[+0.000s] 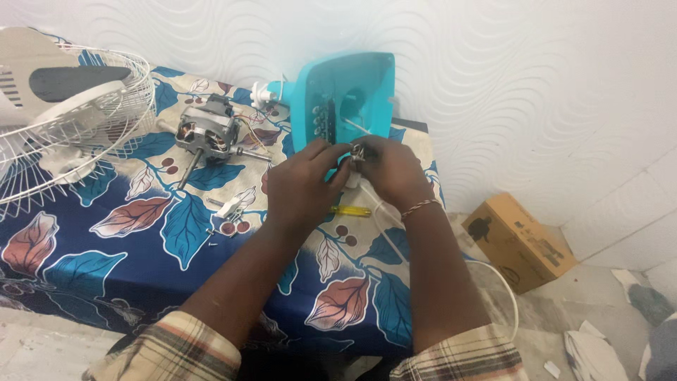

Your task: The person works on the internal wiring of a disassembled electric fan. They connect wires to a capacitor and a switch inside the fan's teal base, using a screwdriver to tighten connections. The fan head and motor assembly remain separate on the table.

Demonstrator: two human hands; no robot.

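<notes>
Both hands meet at the lower edge of the turquoise plastic fan base housing [345, 99], which stands tilted on its side, its hollow underside facing the viewer, at the far edge of the bench [141, 275] draped in a blue leaf-patterned cloth. The left hand [303, 185] has its grip closed, fingertips pinched on a small metal switch part [356, 151] just below the housing. The right hand [395, 173], a striped thread band at its wrist, has its fingers curled shut around the same part from the other side. A white power cord [384, 226] runs from under the hands, down past the bench edge. A yellow-handled screwdriver [350, 211] lies below the housing, just beyond the hands. Left of the housing rests a bare grey electric fan motor [206, 132] with protruding shaft; farther left, a white wire fan guard [63, 127]. Right of the housing, on the floor, sits a brown cardboard box [520, 241].
</notes>
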